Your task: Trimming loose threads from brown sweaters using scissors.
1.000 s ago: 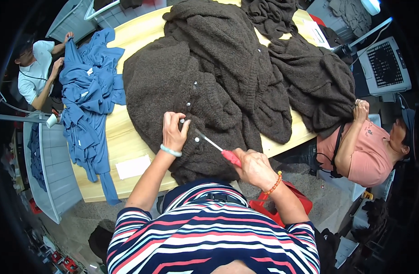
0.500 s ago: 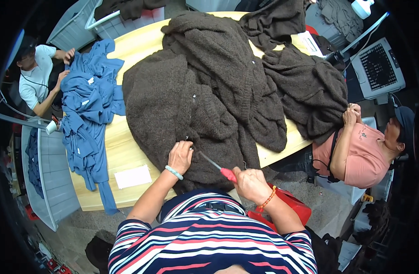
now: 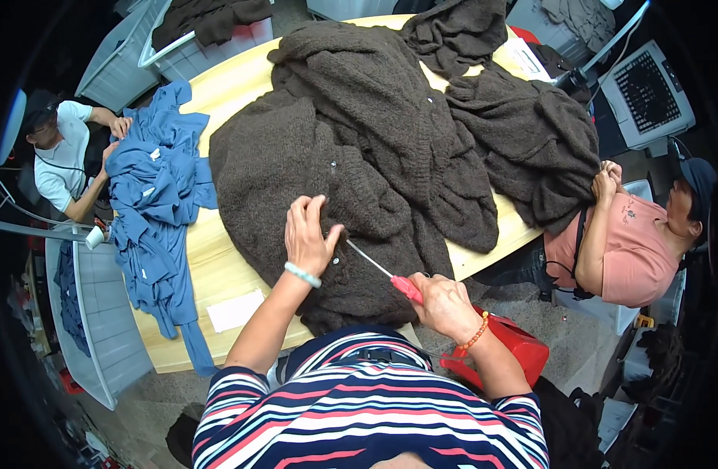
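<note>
A big dark brown knitted cardigan (image 3: 296,168) with small pale buttons lies spread on the wooden table (image 3: 218,266). My left hand (image 3: 308,234) rests flat on its near part, fingers spread, a pale bead bracelet on the wrist. My right hand (image 3: 445,305) grips a thin metal tool with a red handle (image 3: 386,273); its tip points to the knit beside my left thumb. More brown knitwear (image 3: 523,141) is heaped at the far right of the table.
Blue garments (image 3: 152,203) lie at the table's left, handled by a person in white (image 3: 62,156). A person in pink (image 3: 625,242) holds brown knit at the right edge. A white paper slip (image 3: 235,310), a red bin (image 3: 515,352), grey crates (image 3: 101,313) and a monitor (image 3: 644,94) surround.
My left hand has shifted a little across the brown knit and spread its fingers. The tool tip stays close to it. The view has tilted slightly.
</note>
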The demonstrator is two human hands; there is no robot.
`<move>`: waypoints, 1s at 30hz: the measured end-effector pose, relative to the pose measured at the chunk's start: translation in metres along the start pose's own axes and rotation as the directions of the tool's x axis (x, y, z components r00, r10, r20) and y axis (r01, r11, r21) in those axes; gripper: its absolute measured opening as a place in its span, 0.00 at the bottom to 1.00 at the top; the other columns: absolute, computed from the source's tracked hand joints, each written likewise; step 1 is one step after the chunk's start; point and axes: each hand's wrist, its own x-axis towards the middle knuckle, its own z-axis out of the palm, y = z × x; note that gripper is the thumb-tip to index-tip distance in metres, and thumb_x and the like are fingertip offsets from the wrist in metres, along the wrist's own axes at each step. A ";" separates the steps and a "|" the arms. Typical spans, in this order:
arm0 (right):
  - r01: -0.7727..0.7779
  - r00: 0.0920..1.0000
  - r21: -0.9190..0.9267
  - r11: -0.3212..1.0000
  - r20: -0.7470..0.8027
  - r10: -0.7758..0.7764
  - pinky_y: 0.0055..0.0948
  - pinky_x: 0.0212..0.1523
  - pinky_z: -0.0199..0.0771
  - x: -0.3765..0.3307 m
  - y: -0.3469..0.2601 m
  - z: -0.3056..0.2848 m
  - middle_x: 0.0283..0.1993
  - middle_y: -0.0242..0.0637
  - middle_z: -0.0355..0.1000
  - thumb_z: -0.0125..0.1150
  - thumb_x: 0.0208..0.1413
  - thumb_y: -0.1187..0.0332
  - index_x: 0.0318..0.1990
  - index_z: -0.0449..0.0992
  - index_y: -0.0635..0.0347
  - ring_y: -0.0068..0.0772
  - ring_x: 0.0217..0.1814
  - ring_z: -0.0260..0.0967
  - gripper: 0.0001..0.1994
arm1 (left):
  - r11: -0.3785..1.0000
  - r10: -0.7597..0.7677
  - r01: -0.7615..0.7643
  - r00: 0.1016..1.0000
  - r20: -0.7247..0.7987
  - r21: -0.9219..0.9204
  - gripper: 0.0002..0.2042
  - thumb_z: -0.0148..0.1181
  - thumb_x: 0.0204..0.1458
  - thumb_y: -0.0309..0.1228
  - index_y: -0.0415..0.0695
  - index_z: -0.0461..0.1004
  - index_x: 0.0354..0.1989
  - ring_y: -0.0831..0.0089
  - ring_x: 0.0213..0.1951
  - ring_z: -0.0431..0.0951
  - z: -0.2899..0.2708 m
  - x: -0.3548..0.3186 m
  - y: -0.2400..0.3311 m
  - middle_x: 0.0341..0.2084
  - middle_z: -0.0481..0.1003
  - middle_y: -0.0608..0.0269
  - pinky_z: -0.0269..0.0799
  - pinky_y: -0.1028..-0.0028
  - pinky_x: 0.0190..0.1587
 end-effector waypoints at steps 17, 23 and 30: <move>-0.016 0.997 0.037 0.999 -0.073 0.018 0.46 0.33 0.73 0.038 -0.004 -0.017 0.26 0.45 0.73 0.60 0.52 0.68 0.37 0.70 0.57 0.49 0.32 0.73 0.08 | 0.995 0.051 -0.050 0.999 -0.015 0.089 0.24 0.69 0.45 0.35 0.44 0.70 0.52 0.54 0.43 0.73 0.029 0.061 -0.018 0.41 0.68 0.53 0.72 0.61 0.44; -0.147 0.989 0.014 0.989 -0.032 0.147 0.47 0.31 0.72 0.050 -0.002 -0.015 0.23 0.48 0.72 0.60 0.53 0.64 0.37 0.72 0.56 0.52 0.28 0.74 0.08 | 0.943 -0.197 0.236 0.964 0.176 -0.233 0.06 0.65 0.45 0.26 0.39 0.77 0.30 0.67 0.29 0.77 0.059 0.065 -0.066 0.26 0.75 0.58 0.74 0.71 0.35; -0.108 0.991 0.017 0.994 -0.073 0.109 0.49 0.35 0.74 0.082 0.004 -0.012 0.24 0.49 0.74 0.60 0.53 0.62 0.37 0.72 0.59 0.53 0.31 0.75 0.10 | 0.740 -0.297 0.407 0.912 0.283 -0.535 0.07 0.63 0.49 0.23 0.37 0.79 0.36 0.80 0.30 0.77 0.063 0.051 -0.079 0.32 0.79 0.64 0.73 0.79 0.36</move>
